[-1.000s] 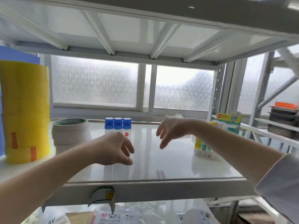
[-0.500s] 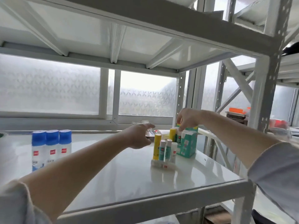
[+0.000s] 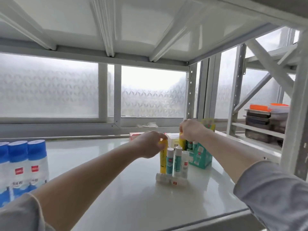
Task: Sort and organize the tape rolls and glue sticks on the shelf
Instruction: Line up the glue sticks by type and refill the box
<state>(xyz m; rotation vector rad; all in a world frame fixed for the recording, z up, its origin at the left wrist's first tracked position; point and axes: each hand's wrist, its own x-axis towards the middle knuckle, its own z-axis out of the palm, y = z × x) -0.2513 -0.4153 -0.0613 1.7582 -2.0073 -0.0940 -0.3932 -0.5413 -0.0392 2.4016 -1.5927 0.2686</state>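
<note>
Overhead, glossy white shelf (image 3: pixel 103 164), seemingly frosted window (image 3: pixel 50 90)

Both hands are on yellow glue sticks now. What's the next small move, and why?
Probably lift the left hand's yellow glue stick straight up: white-capped sticks stand close beside it and one lies at its foot, so tilting could topple them.

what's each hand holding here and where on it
Left hand pinches the front tall yellow glue stick by its cap; right hand grips another yellow stick's top.
</note>
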